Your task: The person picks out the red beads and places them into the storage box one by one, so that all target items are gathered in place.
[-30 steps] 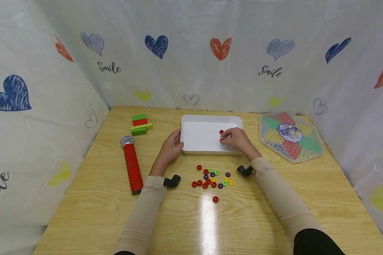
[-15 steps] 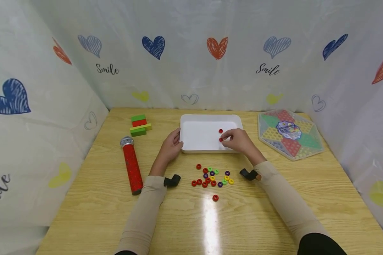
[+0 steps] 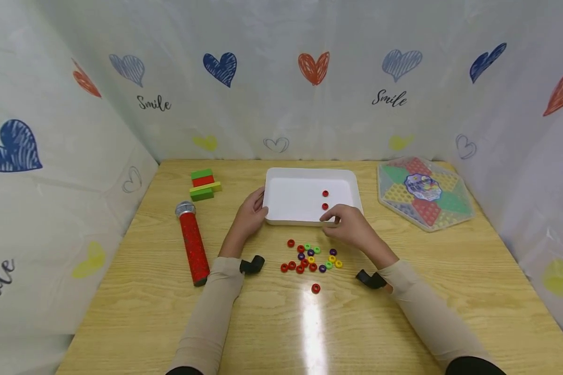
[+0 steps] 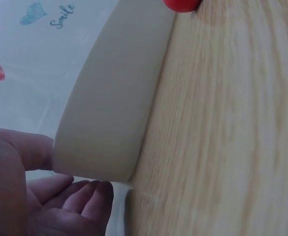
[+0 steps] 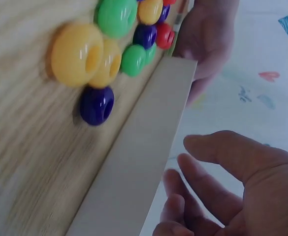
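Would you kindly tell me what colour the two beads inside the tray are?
Both beads in the tray are red, best seen in the head view.

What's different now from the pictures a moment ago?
The right hand let go of the nearer small, glossy red ring in the white rectangular tray and pulled back to the tray's near edge. The left hand still holds the tray's left end; the scattered, multicoloured glossy rings stayed put.

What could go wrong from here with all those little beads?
The left hand, holding the white tray, might jolt it and send the two red beads inside sliding. The right hand, near the tray's front edge, might bump it. The loose beads outside could roll if brushed.
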Available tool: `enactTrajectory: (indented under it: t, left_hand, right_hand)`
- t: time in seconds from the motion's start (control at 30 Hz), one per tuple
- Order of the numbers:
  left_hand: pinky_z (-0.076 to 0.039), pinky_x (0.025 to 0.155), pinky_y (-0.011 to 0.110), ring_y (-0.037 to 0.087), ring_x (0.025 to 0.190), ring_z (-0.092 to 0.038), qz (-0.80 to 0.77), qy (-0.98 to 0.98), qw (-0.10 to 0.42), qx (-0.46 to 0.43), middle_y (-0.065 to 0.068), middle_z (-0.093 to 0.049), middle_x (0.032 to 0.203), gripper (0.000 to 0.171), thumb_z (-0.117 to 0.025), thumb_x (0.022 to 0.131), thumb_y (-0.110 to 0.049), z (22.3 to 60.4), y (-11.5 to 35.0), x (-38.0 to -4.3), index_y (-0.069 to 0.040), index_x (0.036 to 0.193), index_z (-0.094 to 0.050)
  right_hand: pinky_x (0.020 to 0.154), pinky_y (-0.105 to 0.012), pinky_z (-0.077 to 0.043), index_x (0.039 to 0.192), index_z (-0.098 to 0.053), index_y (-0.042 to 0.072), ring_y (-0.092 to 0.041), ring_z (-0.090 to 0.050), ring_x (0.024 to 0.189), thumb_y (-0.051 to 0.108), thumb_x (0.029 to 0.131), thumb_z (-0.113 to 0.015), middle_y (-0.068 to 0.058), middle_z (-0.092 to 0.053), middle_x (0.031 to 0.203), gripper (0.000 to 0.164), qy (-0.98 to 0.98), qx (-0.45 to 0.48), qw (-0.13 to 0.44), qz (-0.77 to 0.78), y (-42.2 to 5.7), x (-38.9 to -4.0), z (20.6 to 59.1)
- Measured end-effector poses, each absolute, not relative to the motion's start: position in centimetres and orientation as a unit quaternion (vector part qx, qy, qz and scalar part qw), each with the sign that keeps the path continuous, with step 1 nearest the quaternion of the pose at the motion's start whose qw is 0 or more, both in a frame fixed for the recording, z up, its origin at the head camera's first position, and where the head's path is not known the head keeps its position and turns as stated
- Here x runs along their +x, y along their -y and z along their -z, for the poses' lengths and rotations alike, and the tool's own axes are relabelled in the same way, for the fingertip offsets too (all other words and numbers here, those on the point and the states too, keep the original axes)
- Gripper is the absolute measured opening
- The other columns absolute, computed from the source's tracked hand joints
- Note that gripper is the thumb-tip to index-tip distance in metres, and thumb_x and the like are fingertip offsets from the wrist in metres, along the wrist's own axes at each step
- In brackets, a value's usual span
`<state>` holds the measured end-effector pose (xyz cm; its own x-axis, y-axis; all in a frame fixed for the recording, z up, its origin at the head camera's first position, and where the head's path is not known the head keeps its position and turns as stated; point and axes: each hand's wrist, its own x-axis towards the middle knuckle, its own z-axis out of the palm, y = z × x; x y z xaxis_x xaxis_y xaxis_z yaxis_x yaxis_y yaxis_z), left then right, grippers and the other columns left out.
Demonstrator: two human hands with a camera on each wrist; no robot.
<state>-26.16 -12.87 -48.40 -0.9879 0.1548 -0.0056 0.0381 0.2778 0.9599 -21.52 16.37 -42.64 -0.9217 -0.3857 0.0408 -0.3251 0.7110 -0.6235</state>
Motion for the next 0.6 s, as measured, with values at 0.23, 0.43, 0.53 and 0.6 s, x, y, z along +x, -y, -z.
enactTrajectory:
  t: [0.23,0.43,0.53,0.6]
  left_hand:
    - [-0.036,0.122,0.038,0.025,0.15,-0.036,-0.613,-0.787,0.042,0.065,0.012,-0.033,0.164,0.063,-0.046,0.097,0.0,48.2,12.6,-26.2,-0.006,0.158,-0.032]
    - [-0.035,0.122,0.038,0.025,0.151,-0.035,-0.605,-0.793,0.048,0.062,0.011,-0.031,0.165,0.064,-0.046,0.097,-0.002,48.3,12.4,-26.0,-0.006,0.159,-0.031]
    - [-0.035,0.122,0.038,0.025,0.151,-0.035,-0.601,-0.795,0.044,0.061,0.012,-0.03,0.165,0.064,-0.046,0.097,-0.003,48.3,12.4,-26.0,-0.007,0.159,-0.03]
    - [-0.035,0.122,0.038,0.026,0.151,-0.035,-0.601,-0.795,0.043,0.063,0.012,-0.03,0.166,0.064,-0.046,0.098,-0.002,48.3,12.4,-26.0,-0.006,0.159,-0.03]
  right_hand:
    - [0.073,-0.033,-0.051,0.103,-0.077,0.009,-0.018,-0.059,0.084,0.011,0.085,-0.076,-0.006,-0.073,0.104,0.017,-0.92,-0.206,0.014,0.332,-16.1,-20.7,41.9]
    - [0.074,-0.032,-0.052,0.104,-0.078,0.006,-0.016,-0.059,0.084,0.01,0.084,-0.078,-0.006,-0.074,0.102,0.02,-0.908,-0.216,0.033,0.357,-16.0,-19.0,42.1]
    - [0.072,-0.03,-0.052,0.104,-0.078,0.008,-0.015,-0.058,0.083,0.012,0.084,-0.078,-0.003,-0.075,0.1,0.02,-0.905,-0.223,0.046,0.36,-15.8,-18.1,42.6]
    - [0.07,-0.027,-0.052,0.103,-0.078,0.008,-0.014,-0.058,0.081,0.011,0.085,-0.078,-0.003,-0.075,0.1,0.019,-0.901,-0.23,0.058,0.364,-15.7,-17.6,42.9]
